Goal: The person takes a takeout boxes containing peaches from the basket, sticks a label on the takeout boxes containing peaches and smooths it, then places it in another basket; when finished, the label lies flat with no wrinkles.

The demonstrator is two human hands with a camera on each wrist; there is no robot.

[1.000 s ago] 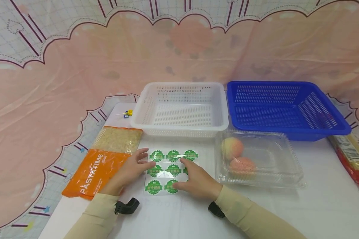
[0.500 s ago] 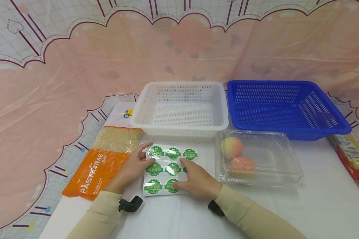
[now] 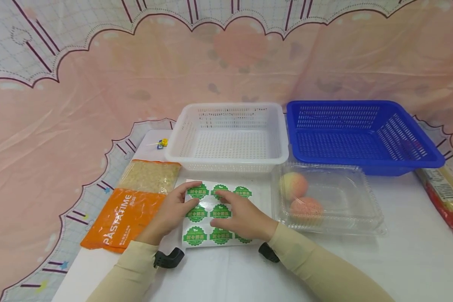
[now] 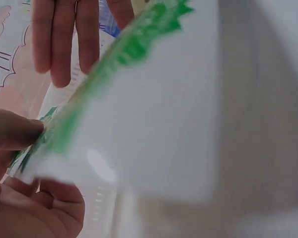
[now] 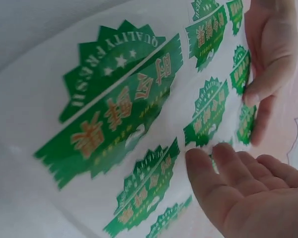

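A white sheet of round green stickers is raised off the table at its left side. My left hand pinches its left edge; in the left wrist view the thumb lies on the printed face, with the fingers curled behind. Over the right part of the sheet is my right hand, its fingers spread and gripping nothing. In the right wrist view the right fingers are close to the stickers; whether they touch is hard to tell.
Beyond the sheet stand a white basket and a blue basket. A clear plastic box holding two peaches is at the right. An orange pasta bag lies left; another packet lies far right.
The left hand has taken hold of the sheet's left edge and raised it, shifting slightly right. The right hand has moved left and come off its former place on the sheet.
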